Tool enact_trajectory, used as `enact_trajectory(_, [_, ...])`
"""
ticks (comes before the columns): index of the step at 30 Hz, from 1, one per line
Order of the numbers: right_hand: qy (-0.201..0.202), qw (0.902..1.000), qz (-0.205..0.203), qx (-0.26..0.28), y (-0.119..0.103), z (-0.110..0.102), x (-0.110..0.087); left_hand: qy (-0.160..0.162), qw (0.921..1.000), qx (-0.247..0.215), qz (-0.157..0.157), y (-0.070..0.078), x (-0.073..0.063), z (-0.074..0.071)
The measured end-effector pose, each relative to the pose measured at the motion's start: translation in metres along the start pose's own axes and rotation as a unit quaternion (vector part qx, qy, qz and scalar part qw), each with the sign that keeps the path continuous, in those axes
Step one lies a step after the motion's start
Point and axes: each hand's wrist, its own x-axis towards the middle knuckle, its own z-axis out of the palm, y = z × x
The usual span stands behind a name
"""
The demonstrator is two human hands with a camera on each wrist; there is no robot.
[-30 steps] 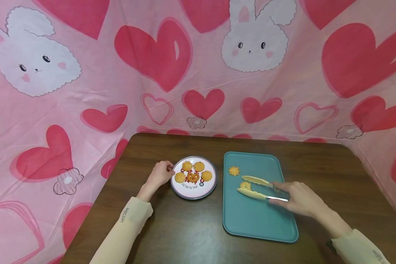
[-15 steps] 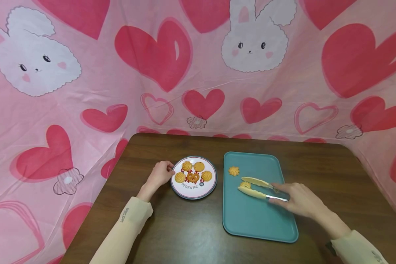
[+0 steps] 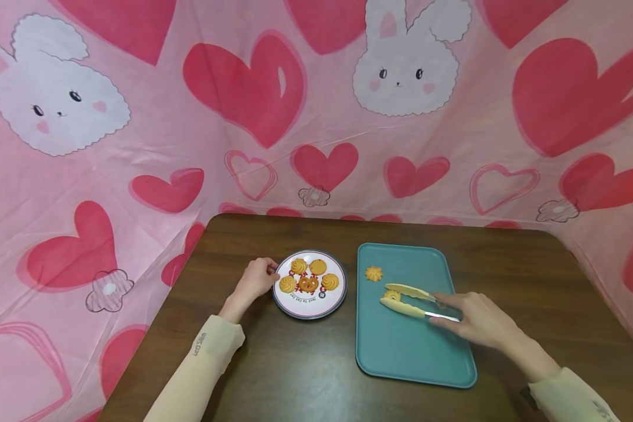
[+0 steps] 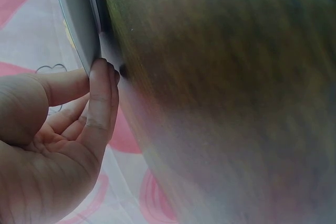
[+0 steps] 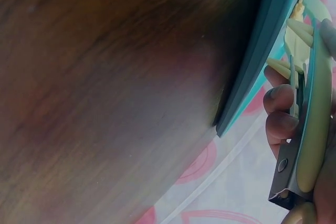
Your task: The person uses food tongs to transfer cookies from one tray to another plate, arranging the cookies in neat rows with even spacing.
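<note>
The ridged cookie (image 3: 392,295) lies on the teal tray (image 3: 411,349), toward ten o'clock from the tray's middle, between the pale tips of the tongs (image 3: 405,309). It looks light, stiff and brittle, with a dry surface likely to crumble under a hard squeeze, so the best hold is probably low across its sides with even, gentle pressure. The tips stand about a cookie's breadth apart, one on each side; whether both touch it cannot be told. At ten o'clock from it, near the tray's edge, a star-shaped cookie (image 3: 373,274) sits by itself. Between three and four o'clock, the right hand (image 3: 477,316) holds the tongs, its fingers curled around the two arms and only partly closed, since the arms are spread. At nine o'clock, apart from the tray, the round plate (image 3: 306,308) bears a pretzel (image 3: 308,283), a flat round biscuit (image 3: 317,266) and three swirled cookies (image 3: 299,266), all seemingly just as breakable. The left hand (image 3: 257,275) pinches the plate's rim at its nine to ten o'clock, thumb and fingers nearly together with only that thin, stiff edge between them. Plate and tray both rest on the brown tabletop (image 3: 274,363).
</note>
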Motion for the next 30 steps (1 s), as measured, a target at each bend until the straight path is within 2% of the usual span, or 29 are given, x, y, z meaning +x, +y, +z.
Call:
enact_trajectory(14, [-0.009,0.9998,0.007,0.013,-0.002,-0.005,0.005,0.003,1.0000,0.002,0.004,-0.001,0.000,0.000])
enact_trajectory(20, [-0.001,0.9999,-0.003,0.010,-0.005,-0.009,0.011,0.003,1.0000,0.003,0.004,-0.001,0.000,0.000])
enact_trajectory(30, [-0.018,0.9998,0.001,0.005,-0.016,-0.016,0.026,0.000,1.0000,0.003,0.007,0.000,-0.001,-0.002])
